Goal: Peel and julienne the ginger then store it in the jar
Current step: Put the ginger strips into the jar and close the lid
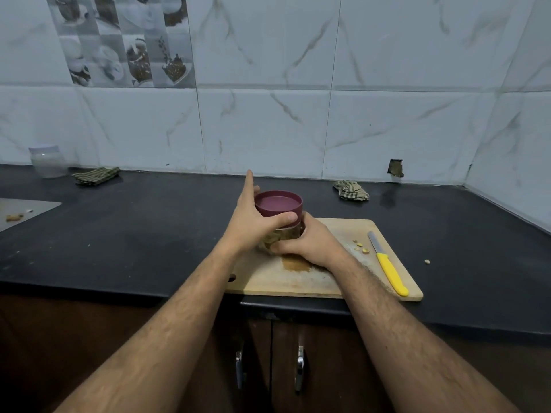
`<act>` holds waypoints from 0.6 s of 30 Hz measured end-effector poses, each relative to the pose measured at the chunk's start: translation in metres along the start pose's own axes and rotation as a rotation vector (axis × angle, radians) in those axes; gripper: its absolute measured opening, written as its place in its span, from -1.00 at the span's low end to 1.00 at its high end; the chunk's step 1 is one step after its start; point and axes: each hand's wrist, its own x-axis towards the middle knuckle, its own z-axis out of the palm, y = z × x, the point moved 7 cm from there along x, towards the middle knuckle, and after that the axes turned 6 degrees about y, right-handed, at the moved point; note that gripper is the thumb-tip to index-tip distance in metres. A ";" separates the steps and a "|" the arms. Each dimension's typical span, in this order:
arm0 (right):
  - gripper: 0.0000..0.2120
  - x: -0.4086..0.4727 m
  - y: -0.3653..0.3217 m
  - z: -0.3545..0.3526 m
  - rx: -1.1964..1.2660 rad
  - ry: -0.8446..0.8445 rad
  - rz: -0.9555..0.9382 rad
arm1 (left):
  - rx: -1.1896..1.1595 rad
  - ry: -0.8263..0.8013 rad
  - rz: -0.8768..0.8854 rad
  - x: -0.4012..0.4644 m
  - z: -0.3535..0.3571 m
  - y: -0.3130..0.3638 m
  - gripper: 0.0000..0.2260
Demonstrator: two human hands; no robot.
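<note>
A clear jar with pale ginger pieces inside stands on the wooden cutting board. A maroon lid sits on top of it. My left hand grips the lid, thumb across its front rim and index finger pointing straight out. My right hand is wrapped round the jar's body from the right. A knife with a yellow handle lies on the board's right side, next to a few ginger scraps.
The board lies at the front edge of a black counter. Two folded cloths lie near the tiled wall. A white-lidded jar stands far left beside a steel surface with peelings. Cabinet handles are below.
</note>
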 end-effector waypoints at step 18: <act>-0.15 0.000 -0.001 -0.001 -0.003 0.011 0.010 | 0.133 0.106 0.063 0.005 0.002 -0.003 -0.03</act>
